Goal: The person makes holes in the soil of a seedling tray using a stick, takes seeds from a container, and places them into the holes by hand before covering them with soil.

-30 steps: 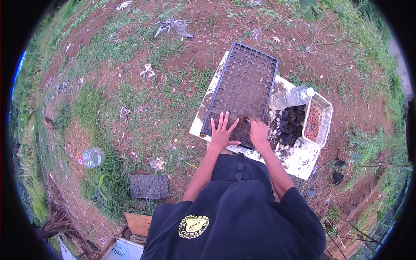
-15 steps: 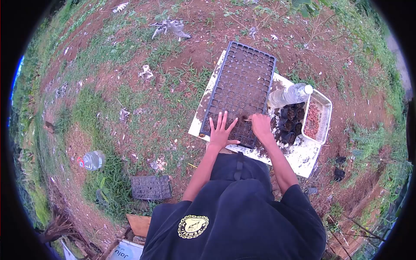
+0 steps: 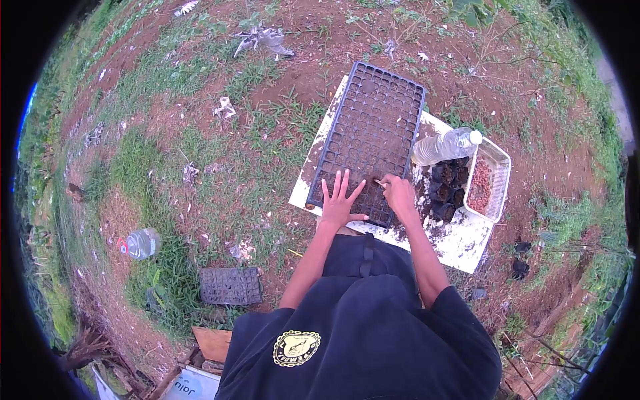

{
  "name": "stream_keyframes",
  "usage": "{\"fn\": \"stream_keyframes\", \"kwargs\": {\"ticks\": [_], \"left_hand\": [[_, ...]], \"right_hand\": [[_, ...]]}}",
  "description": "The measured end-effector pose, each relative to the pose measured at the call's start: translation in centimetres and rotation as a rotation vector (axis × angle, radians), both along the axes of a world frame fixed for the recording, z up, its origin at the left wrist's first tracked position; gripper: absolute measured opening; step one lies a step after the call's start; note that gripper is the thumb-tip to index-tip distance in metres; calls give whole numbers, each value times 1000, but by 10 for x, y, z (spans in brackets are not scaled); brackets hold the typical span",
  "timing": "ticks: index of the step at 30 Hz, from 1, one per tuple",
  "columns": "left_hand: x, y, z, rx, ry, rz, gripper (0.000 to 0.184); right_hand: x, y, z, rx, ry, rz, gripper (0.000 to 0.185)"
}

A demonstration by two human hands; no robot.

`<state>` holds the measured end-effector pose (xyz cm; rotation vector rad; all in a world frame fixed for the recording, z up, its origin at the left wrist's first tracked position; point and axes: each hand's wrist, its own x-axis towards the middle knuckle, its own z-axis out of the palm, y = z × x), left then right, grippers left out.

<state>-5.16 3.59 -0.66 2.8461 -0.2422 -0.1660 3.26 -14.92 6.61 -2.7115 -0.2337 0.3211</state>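
Observation:
A black seedling tray [image 3: 371,113] filled with dark soil lies on a white board [image 3: 460,250]. My left hand [image 3: 338,207] rests flat on the near left part of the tray, its fingers spread. At the tray's near right side, my right hand [image 3: 400,195] is closed with the fingertips pinched around what looks like a short thin stick [image 3: 379,182]. The stick's tip points at a soil-filled cell; how deep it reaches is hidden. Small black soil-filled bags [image 3: 443,192] sit just right of my right hand.
A clear water bottle [image 3: 445,147] lies tilted beside the tray. To its right, a white basket [image 3: 501,175] holds reddish seeds [image 3: 479,190]. Loose soil dots the board. On the grass at left are a smaller tray [image 3: 231,286] and a clear jug [image 3: 141,244].
My right hand has shifted slightly and its fingers are a little raised, showing more of the thin stick. My left hand stays in place on the tray.

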Motion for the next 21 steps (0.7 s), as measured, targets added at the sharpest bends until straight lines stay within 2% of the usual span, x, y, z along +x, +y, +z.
{"fn": "stream_keyframes", "kwargs": {"ticks": [4, 6, 10, 17, 19, 21], "left_hand": [[0, -1, -4, -4, -15, -5, 114], [0, 0, -5, -7, -27, -6, 114], [-1, -1, -8, -12, -87, 9, 118], [-1, -1, -8, 1, -28, 7, 118], [-2, -2, -8, -10, -37, 1, 118], [1, 0, -9, -12, -51, 4, 117]], "right_hand": [[9, -4, 0, 1, 95, -23, 16], [17, 0, -3, -129, 65, 115, 15], [31, 7, -1, -219, 64, 107, 13], [25, 7, 3, -146, 149, 27, 9], [27, 0, 7, -159, 283, 87, 8], [35, 1, 12, -195, 230, 145, 8]]}}
